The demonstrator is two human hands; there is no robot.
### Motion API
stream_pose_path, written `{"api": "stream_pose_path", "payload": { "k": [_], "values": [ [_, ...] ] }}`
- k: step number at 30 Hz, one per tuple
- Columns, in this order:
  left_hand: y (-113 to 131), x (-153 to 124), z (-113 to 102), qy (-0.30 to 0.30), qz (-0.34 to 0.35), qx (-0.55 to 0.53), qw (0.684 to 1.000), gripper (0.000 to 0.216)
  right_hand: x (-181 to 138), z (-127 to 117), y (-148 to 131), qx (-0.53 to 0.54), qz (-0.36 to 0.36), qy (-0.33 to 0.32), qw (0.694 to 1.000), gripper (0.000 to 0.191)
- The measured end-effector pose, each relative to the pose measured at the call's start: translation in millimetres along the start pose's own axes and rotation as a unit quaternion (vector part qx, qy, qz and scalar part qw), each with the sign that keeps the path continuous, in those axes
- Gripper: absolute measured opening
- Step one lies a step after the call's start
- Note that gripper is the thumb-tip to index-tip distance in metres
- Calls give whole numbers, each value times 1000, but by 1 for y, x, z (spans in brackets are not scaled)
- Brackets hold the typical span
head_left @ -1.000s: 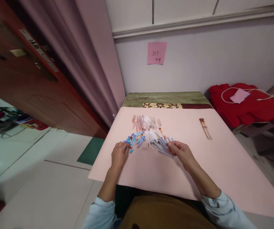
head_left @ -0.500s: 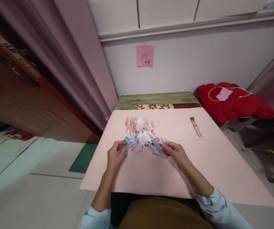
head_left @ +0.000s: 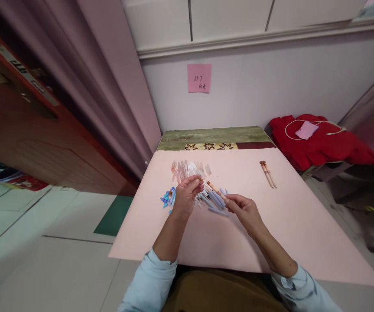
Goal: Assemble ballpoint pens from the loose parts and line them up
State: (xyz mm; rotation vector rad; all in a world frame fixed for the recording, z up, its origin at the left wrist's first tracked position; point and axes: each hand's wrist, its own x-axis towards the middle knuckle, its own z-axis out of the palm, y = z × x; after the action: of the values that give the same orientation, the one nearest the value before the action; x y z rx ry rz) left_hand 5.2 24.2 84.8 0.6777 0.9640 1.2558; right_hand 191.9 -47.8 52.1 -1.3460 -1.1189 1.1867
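Note:
A heap of pen parts lies on the pink sheet (head_left: 226, 242): white and lilac barrels (head_left: 210, 199), blue caps (head_left: 167, 199) at the left, clear pinkish tubes (head_left: 180, 167) at the back. My left hand (head_left: 187, 196) is raised over the heap, fingers curled in a pinch on a small brownish piece near its fingertips. My right hand (head_left: 243, 209) rests at the heap's right edge, fingers closed on the end of a brown-tipped pen barrel (head_left: 213, 187).
Two finished brown-capped pens (head_left: 267, 173) lie apart at the right of the sheet. A green patterned tabletop (head_left: 213, 135) shows behind the sheet. A red cloth (head_left: 320, 141) with a white cord lies on a seat at the right. A curtain and door stand to the left.
My left hand has left the blue caps and moved right and up over the heap, now pinching a small piece. The right hand has stayed at the heap's right edge.

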Motion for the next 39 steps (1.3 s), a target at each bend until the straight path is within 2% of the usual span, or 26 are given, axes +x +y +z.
{"api": "stream_pose_path", "payload": {
  "k": [14, 30, 34, 39],
  "values": [
    [-2, -2, -1, -4, 36, 34, 999, 32, 0, 5, 1, 8, 14, -9, 1000, 36],
    [-2, -2, 2, -29, 64, 125, 990, 28, -2, 5, 6, -4, 2, -24, 1000, 47],
    [-3, -4, 4, -37, 72, 152, 985, 29, -3, 4, 13, -85, -19, -7, 996, 36],
    [-3, -6, 6, -43, 77, 169, 982, 30, -4, 4, 13, -206, -62, 36, 976, 29]
  ]
}}
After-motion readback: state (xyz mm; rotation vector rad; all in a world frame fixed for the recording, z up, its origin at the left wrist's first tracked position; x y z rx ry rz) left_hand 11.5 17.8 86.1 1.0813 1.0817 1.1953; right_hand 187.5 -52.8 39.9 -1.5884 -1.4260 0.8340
